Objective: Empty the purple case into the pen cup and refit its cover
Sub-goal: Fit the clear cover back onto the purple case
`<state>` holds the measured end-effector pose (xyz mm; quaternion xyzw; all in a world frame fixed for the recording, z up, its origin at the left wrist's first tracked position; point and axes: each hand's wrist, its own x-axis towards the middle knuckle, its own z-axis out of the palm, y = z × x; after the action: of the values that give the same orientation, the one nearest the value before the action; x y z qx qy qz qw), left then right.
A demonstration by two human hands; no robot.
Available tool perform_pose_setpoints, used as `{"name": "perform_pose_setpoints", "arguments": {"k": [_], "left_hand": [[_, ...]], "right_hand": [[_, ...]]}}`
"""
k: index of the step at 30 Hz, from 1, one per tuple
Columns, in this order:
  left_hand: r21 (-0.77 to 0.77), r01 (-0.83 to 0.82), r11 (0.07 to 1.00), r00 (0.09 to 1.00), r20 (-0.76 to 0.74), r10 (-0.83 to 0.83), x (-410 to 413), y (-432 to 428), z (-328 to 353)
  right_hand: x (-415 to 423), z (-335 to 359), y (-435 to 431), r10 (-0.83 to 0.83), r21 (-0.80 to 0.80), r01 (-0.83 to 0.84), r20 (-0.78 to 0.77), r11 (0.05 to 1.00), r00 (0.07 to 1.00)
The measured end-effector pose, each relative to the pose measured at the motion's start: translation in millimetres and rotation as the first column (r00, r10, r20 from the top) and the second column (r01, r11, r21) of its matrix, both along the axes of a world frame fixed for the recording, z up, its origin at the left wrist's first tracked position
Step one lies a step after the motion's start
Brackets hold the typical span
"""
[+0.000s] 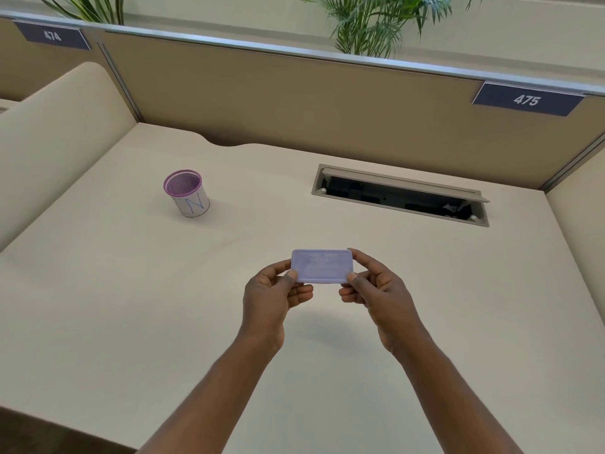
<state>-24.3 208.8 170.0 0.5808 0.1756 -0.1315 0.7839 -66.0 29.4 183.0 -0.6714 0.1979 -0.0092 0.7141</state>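
A flat, rounded purple case (321, 266) is held above the middle of the desk, its cover on and facing me. My left hand (275, 294) pinches its left end between thumb and fingers. The right end is gripped the same way by my right hand (373, 286). A purple mesh pen cup (186, 193) wrapped in white paper stands upright on the desk, far to the left and beyond the case; its inside looks empty.
An open cable tray (401, 194) is sunk into the beige desk (131, 306) at the back right. Tan partition walls (294, 103) close off the back and both sides. The desk's front edge runs across the lower left.
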Motion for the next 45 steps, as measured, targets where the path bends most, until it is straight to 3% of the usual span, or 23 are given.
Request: {"name": "perform_pose_setpoints", "arguments": {"k": [4, 11, 17, 20, 23, 26, 29, 32, 34, 36, 38, 39, 41, 45], "left_hand": [[0.194, 0.138, 0.971, 0.981, 0.111, -0.162, 3, 1, 2], [0.410, 0.167, 0.897, 0.934, 0.225, -0.276, 7, -4, 3], [0.441, 0.249, 0.862, 0.892, 0.242, -0.381, 6, -5, 7], [0.480, 0.213, 0.851, 0.850, 0.337, -0.404, 0, -12, 14], [0.572, 0.062, 0.818, 0.707, 0.553, -0.441, -10, -27, 15], [0.695, -0.164, 0.700, 0.446, 0.685, -0.576, -21, -44, 6], [0.730, -0.321, 0.603, 0.246, 0.679, -0.691, -29, -61, -6], [0.768, -0.248, 0.590, 0.179, 0.635, -0.752, -39, -75, -15], [0.770, -0.085, 0.633, 0.250, 0.631, -0.734, -47, -85, -17], [0.680, 0.070, 0.730, 0.491, 0.613, -0.619, -56, -97, -16], [0.569, 0.219, 0.792, 0.774, 0.393, -0.496, -56, -111, -13], [0.496, 0.327, 0.804, 0.846, 0.226, -0.483, -54, -119, -12], [0.338, 0.452, 0.826, 0.877, 0.001, -0.480, -49, -134, -13], [0.166, 0.461, 0.871, 0.887, -0.116, -0.447, -41, -161, -20]], "right_hand": [[-1, 0, -7, 0.011, 0.035, -0.010, -0.020, 0.999, 1.000], [-2, -1, -9, 0.013, -0.004, -0.013, 0.001, 1.000, 1.000], [-10, -4, -17, 0.004, -0.016, -0.003, 0.042, 1.000, 0.999], [-14, -5, -23, -0.020, 0.063, 0.018, 0.035, 0.998, 0.999], [-15, -5, -28, -0.103, 0.298, 0.103, -0.013, 0.949, 0.995], [-17, -2, -33, -0.160, 0.564, 0.148, -0.029, 0.812, 0.987], [-20, -2, -42, -0.130, 0.571, 0.124, -0.030, 0.811, 0.991], [-21, -7, -57, -0.170, 0.476, 0.185, -0.074, 0.860, 0.983], [-22, -11, -70, -0.211, 0.426, 0.230, -0.092, 0.875, 0.973], [-23, -14, -82, -0.230, 0.410, 0.252, -0.104, 0.877, 0.968], [-25, -19, -93, -0.227, 0.440, 0.244, -0.092, 0.864, 0.970], [-27, -21, -98, -0.223, 0.454, 0.236, -0.082, 0.859, 0.971], [-30, -26, -109, -0.220, 0.446, 0.226, -0.066, 0.866, 0.973], [-31, -36, -129, -0.222, 0.387, 0.225, -0.055, 0.894, 0.974]]}}
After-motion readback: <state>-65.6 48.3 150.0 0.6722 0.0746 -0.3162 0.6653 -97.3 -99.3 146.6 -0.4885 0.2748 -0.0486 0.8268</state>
